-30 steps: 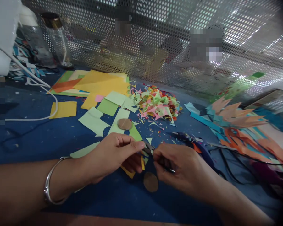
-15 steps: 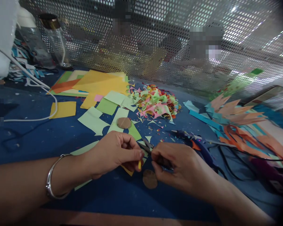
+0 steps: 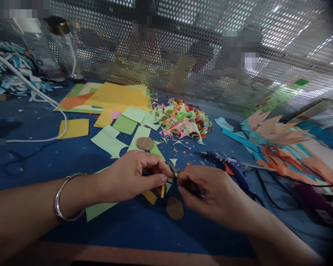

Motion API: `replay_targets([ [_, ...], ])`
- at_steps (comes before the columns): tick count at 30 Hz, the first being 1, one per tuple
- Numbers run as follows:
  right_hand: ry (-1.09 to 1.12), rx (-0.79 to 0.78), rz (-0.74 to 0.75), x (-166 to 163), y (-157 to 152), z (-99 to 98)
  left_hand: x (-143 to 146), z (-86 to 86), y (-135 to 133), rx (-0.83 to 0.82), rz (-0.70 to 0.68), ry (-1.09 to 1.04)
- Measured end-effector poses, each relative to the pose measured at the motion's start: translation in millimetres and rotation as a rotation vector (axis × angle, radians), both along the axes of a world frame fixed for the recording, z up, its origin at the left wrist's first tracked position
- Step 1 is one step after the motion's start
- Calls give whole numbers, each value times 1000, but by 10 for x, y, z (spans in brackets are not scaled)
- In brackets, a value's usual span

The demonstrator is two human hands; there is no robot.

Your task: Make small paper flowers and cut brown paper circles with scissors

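Near the middle of the blue counter (image 3: 44, 155), the left hand (image 3: 135, 177) pinches a yellow paper strip (image 3: 162, 191) between thumb and fingers. The right hand (image 3: 208, 192), just right of it, is clenched around small scissors (image 3: 173, 170) whose tips meet the strip. A brown card disc (image 3: 174, 208) lies just below both hands, with a heap of coloured scraps (image 3: 183, 118) farther back.

Bright light glares through the perforated screen (image 3: 238, 44), strongest at its right. Below it the blue table (image 3: 44, 159) looks dim, and edges seem bowed and blurred.
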State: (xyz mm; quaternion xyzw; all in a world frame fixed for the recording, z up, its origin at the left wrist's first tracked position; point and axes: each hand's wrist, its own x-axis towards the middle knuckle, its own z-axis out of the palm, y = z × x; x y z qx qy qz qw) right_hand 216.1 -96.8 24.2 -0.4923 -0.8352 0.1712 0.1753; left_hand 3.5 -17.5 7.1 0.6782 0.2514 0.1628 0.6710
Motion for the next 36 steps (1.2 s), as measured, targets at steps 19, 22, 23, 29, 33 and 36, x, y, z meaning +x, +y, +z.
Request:
replay_targets([
  [19,51,-65,13,50,24,-54,2,-71,47,-114,96,65],
  [22,39,-21,38,44,21,-69,8,-73,47,-188,113,70],
  [23,37,-11,46,43,19,-75,7,-70,45,-222,118,70],
  [29,48,32,64,45,13,-103,-11,-10,19,-323,97,30],
  [33,47,35,75,49,11,-106,-5,42,4,-352,111,50],
  [36,43,40,79,48,9,-112,5,36,10,-360,126,49],
])
